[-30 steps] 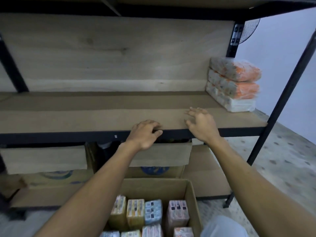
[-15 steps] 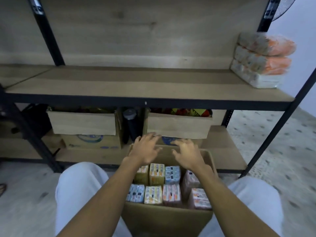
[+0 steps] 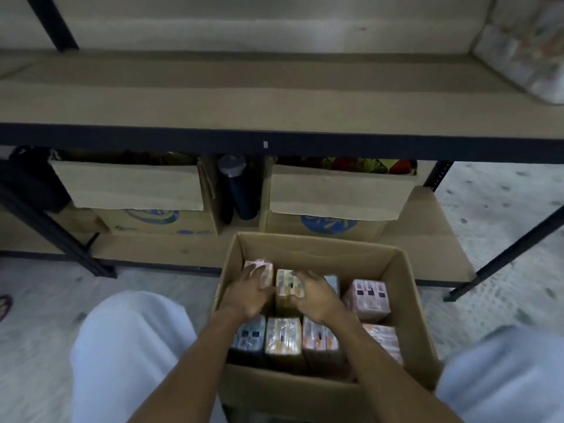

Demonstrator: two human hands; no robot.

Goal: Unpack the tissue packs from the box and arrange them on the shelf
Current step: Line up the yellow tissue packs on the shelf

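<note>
Both hands down inside the open cardboard box (image 3: 393, 267), fingers spread and bracketing one yellow tissue pack (image 3: 286, 286) in the back row: left hand (image 3: 248, 293) against its left side and lying partly over the pink pack (image 3: 265, 269) at the box's back-left corner, right hand (image 3: 316, 296) against its right side and covering most of a pale blue pack (image 3: 332, 283). Neither hand clenched; whether the yellow pack is truly pinched or only touched cannot be told, motion blur softening the fingertips. Standing upright, packed close together, two rows of tissue packs: another pink one (image 3: 367, 297) at the back row's right end, and along the near wall a blue pack (image 3: 247, 335), a yellow one (image 3: 282, 335), an orange-marked one (image 3: 320, 338) and a further one (image 3: 383, 338) near the front-right corner. Box on the floor between two knees in light trousers (image 3: 131, 346). Directly beyond, a metal shelf (image 3: 213, 108) with a bare board across most of its width, and, apparently, a blurred stack of wrapped tissue bundles (image 3: 525, 53) at its far right end. On the lower board, two cardboard cartons (image 3: 128, 187) (image 3: 338, 190) with a dark bottle (image 3: 239, 187) between them.
</note>
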